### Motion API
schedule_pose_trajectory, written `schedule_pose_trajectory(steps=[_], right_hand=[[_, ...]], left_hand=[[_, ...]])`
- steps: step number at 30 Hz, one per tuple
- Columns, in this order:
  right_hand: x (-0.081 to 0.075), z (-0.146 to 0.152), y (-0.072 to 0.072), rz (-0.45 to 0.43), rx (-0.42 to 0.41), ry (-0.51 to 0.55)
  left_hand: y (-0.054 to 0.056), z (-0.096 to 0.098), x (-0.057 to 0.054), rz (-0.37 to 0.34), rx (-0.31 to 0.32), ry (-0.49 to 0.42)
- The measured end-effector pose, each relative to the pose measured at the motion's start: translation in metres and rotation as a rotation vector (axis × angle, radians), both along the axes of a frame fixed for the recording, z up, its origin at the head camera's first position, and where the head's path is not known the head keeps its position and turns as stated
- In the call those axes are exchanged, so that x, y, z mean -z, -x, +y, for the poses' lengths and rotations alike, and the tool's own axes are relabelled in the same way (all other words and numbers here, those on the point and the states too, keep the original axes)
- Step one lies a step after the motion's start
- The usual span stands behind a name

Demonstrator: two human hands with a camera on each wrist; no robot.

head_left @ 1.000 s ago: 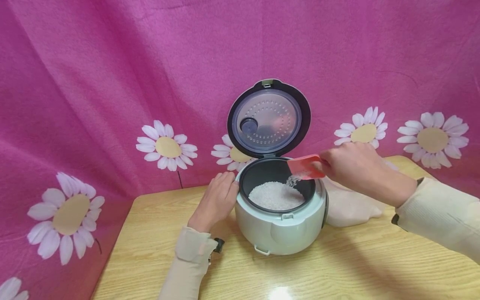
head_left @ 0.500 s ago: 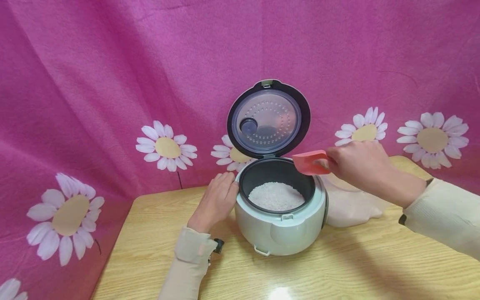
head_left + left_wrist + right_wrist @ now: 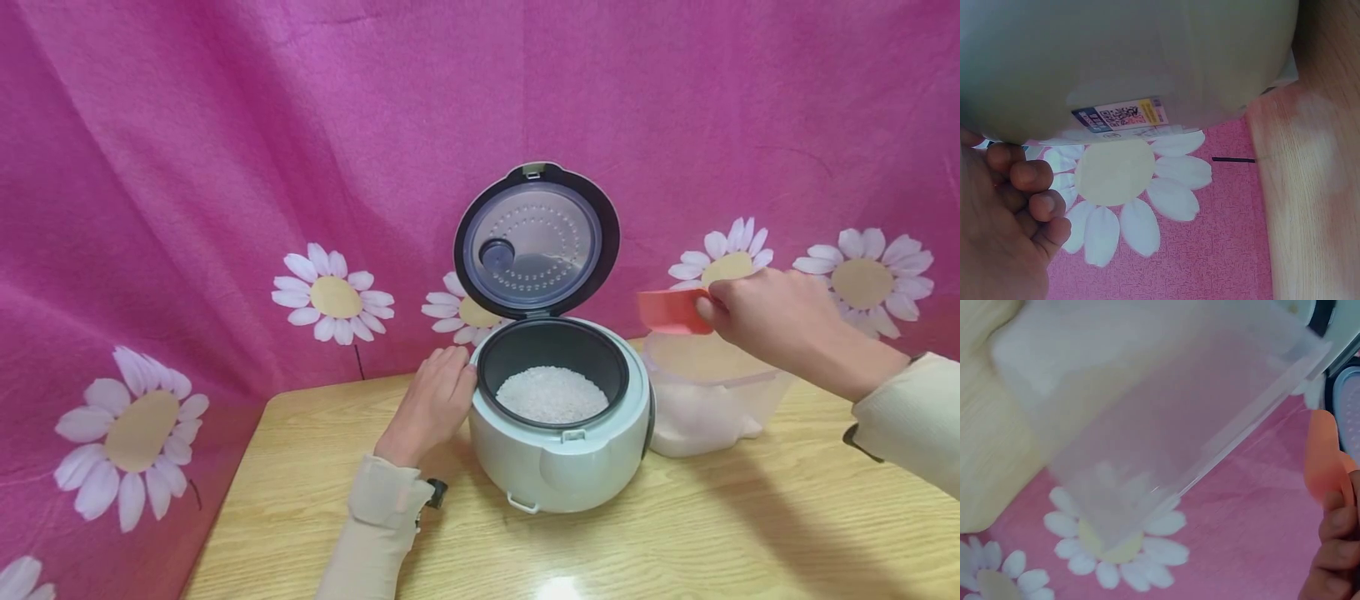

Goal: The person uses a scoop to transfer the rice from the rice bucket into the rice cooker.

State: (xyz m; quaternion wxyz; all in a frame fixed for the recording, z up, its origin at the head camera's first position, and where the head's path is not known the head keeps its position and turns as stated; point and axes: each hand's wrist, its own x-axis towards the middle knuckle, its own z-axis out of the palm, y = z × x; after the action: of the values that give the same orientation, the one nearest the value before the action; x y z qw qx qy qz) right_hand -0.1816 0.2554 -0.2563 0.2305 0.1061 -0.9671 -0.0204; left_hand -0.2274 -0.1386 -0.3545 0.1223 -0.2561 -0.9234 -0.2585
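Note:
A pale mint rice cooker (image 3: pixel 558 471) stands with its lid (image 3: pixel 536 242) raised. White rice (image 3: pixel 553 394) lies in its dark inner pot (image 3: pixel 555 337). At the cooker's left rim, my left hand (image 3: pixel 431 404) holds on with curled fingers; the left wrist view has the fingers (image 3: pixel 1032 175) beside the cooker's wall, the contact partly hidden. My right hand (image 3: pixel 787 321) grips an orange-red scoop (image 3: pixel 673 312) above a translucent plastic container (image 3: pixel 720 412). Inside the scoop I cannot see. The right wrist view shows fingers (image 3: pixel 1338 550) wrapped round its handle.
The container stands close against the cooker's right side on a wooden table (image 3: pixel 300 483). Behind the table hangs a magenta cloth (image 3: pixel 360 125) with daisies. A label with a square code (image 3: pixel 1121 117) is on the cooker's wall.
A second ago rice was falling from the tilted scoop into the pot. My right hand has since carried the scoop right, off the cooker and over the container. My left hand stays put.

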Motion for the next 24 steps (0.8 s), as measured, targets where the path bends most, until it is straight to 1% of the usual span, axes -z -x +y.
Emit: schedule_pose_trajectory(steps=[4, 10, 12, 15, 17, 24], right_hand=[[0.0, 0.016, 0.001, -0.022, 0.045, -0.017], [0.003, 0.037, 0.002, -0.041, 0.078, -0.024], [0.005, 0.043, 0.002, -0.044, 0.088, -0.03], [0.01, 0.05, 0.0, -0.053, 0.094, -0.037], [0.012, 0.054, -0.002, -0.058, 0.085, -0.044], [0.016, 0.063, -0.002, -0.168, 0.074, -0.073]], left_hand=[[0.0, 0.0, 0.0, -0.002, -0.001, 0.0], [-0.001, 0.001, 0.0, 0.005, -0.004, 0.002], [-0.001, 0.002, 0.0, -0.002, -0.004, 0.002], [-0.001, 0.002, 0.0, -0.012, -0.005, 0.001], [-0.001, 0.002, 0.001, -0.01, -0.005, -0.002], [-0.001, 0.002, 0.0, 0.015, -0.004, -0.009]])
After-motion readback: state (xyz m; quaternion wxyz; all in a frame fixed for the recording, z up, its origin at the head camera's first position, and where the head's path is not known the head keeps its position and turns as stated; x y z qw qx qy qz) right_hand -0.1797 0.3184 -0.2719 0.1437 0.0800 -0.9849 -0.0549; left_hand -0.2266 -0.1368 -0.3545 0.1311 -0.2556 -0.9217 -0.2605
